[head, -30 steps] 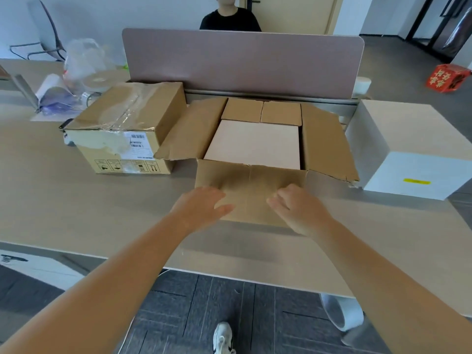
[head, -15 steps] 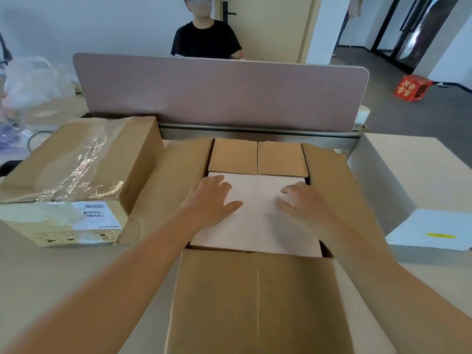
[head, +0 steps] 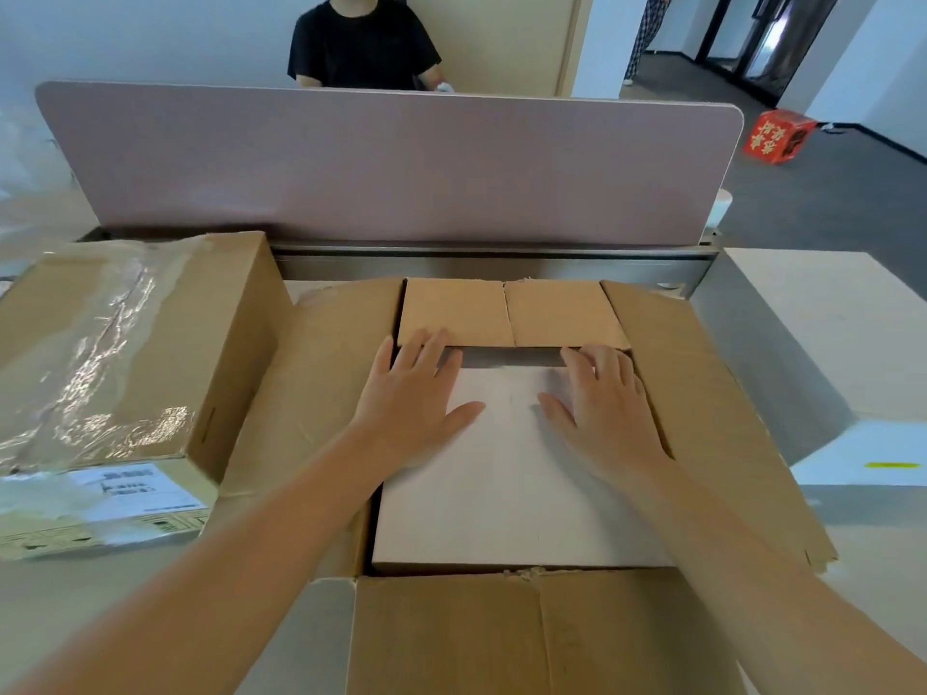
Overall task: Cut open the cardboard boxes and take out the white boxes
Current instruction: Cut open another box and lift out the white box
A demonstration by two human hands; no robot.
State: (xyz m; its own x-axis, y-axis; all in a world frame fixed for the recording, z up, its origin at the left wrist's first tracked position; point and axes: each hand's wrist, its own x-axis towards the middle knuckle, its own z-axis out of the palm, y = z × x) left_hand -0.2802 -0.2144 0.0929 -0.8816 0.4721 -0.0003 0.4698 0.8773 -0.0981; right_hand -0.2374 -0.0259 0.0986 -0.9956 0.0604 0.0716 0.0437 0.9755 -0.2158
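Left hand, right hand: fingers spread flat on white box, fingertips at its 12 o'clock edge. White box seated inside open cardboard box. Risk: snug fit, flat palms slipping, carton lifting along.

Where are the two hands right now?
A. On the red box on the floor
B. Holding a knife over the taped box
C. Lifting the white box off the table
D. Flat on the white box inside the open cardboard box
D: the left hand and right hand lie flat with straight fingers on top of the white box, which sits inside the open cardboard box.
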